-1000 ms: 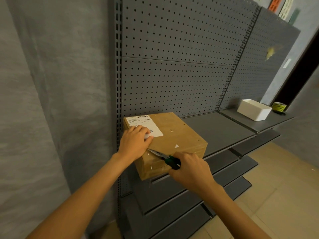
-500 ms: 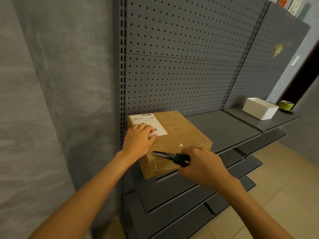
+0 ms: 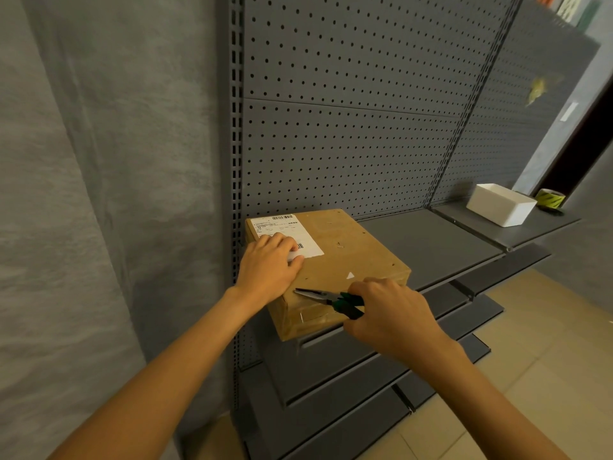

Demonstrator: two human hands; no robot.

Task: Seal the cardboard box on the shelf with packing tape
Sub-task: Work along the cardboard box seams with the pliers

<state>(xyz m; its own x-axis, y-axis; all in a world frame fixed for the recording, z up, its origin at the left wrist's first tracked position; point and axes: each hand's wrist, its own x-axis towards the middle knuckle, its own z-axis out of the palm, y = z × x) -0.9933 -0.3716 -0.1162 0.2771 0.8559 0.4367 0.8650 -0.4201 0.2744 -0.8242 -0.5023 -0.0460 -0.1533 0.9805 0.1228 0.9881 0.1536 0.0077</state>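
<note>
Head camera view looks down on a grey metal shelf [image 3: 431, 247] backed by perforated pegboard [image 3: 348, 144]. Cardboard box [image 3: 331, 260] sits at the left end of this shelf, against the upright post, its near face overhanging the shelf's front edge slightly. Flaps lie closed and flat. A white shipping label [image 3: 282, 232] with barcodes is stuck on the top, toward the rear left corner. A small white triangular scrap [image 3: 350, 275] lies on the top near the front edge.

Left hand [image 3: 268, 268] rests palm-down on the box top at its front left corner, fingers extended and lying over the lower part of the label; it grips nothing. Right hand [image 3: 388, 313] is curled around the green handles of a pair of needle-nose pliers [image 3: 328, 298]. Pliers lie nearly level along the box's top front edge, with the tips pointing left, close to the left hand. Whether the tips touch the cardboard cannot be determined. Staples are visible on the box's front face below the pliers.

Further right, on the adjoining shelf section, stands a white rectangular tub [image 3: 501, 204], and just beyond it a roll of yellow-and-black tape [image 3: 550, 199]. Both are well apart from the box. Lower shelves step out beneath, above a tan tiled floor [image 3: 547, 360]. Grey fabric [image 3: 99, 194] hangs to the left.
</note>
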